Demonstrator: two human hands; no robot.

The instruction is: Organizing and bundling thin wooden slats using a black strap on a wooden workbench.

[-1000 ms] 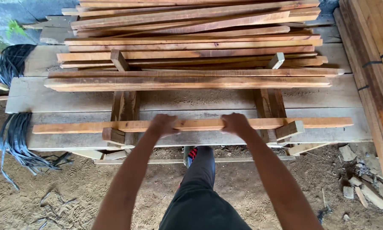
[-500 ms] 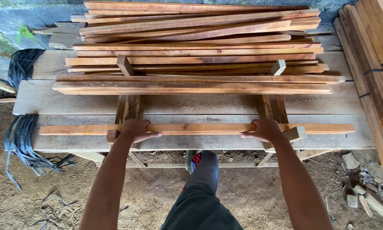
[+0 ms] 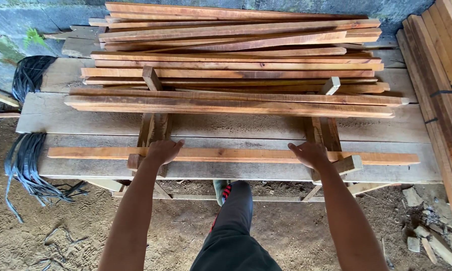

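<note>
A long reddish wooden slat lies crosswise on two short wooden bearers over grey planks. My left hand lies over the slat near its left third, fingers reaching across its far edge. My right hand holds the same slat toward the right, beside a short block. Behind the slat, a stack of similar slats is piled in layers on the same bearers.
Wide grey planks form the platform under everything. Black strapping hangs off its left end, and a bundle of strapped boards runs along the right. Below are sandy ground, rubble and my dark-trousered leg.
My hands have slid apart along the slat, from close together at its middle to wide positions over the two bearers. The slat stays in front of the stack.
</note>
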